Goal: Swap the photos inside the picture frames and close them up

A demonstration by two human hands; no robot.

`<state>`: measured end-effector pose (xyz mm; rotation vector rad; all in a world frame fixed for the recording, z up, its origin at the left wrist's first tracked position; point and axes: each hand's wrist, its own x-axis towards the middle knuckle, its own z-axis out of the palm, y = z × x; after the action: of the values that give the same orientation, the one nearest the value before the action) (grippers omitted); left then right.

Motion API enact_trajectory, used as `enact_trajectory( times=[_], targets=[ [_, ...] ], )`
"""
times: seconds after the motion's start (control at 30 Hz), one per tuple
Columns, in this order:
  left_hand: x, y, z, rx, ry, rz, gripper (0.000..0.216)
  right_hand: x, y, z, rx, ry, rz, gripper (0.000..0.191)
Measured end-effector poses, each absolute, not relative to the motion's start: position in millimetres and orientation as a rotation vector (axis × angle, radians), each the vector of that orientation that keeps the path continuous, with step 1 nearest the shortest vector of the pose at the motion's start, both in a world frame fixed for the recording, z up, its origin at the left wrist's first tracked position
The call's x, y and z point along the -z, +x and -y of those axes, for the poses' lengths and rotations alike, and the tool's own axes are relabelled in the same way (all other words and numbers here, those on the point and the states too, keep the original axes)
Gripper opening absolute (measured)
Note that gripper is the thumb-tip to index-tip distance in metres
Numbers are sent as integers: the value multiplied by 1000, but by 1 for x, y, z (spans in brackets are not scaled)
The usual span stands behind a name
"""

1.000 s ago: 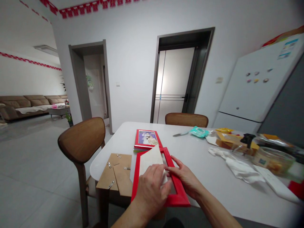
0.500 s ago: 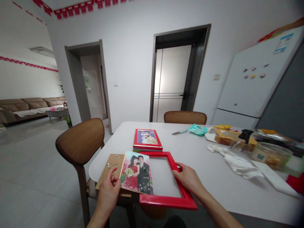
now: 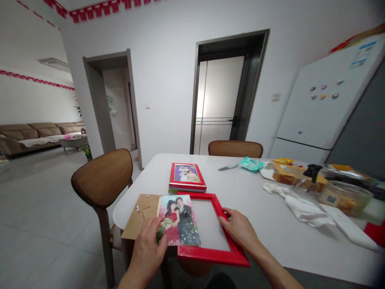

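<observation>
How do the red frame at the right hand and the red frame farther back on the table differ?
The near frame is gripped by the right hand; the far frame is untouched. A loose photo overlaps the near frame, while the far frame surrounds a picture. The near frame overhangs the table; the far frame lies within its edge. Both are red and rectangular.
</observation>
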<state>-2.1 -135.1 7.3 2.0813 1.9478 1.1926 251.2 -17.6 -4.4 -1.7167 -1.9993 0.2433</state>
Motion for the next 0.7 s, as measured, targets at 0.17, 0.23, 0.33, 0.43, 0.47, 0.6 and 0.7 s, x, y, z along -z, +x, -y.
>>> enact_trajectory(
  times=[0.17,0.23,0.33,0.43,0.47,0.6,0.7],
  targets=[
    [-1,12,136,-988,2325,-1735,46,8,251,20,-224,-1721,2002,38],
    [2,14,134,-925,2372,-1721,49,7,249,22,-203,-1682,2018,37],
    [6,17,128,-836,2435,-1771,52,6,246,25,-141,-1607,2055,32],
    [9,20,123,-756,2482,-1846,47,5,242,27,-124,-1591,2045,29],
    [9,21,121,-748,2494,-1862,44,4,241,27,-132,-1585,2026,29],
    [4,15,119,-888,2508,-1868,42,-7,234,34,-264,-1408,1918,30],
    [-12,6,121,-1186,2355,-1858,42,-24,223,47,-485,-1218,1829,27]
  ],
)
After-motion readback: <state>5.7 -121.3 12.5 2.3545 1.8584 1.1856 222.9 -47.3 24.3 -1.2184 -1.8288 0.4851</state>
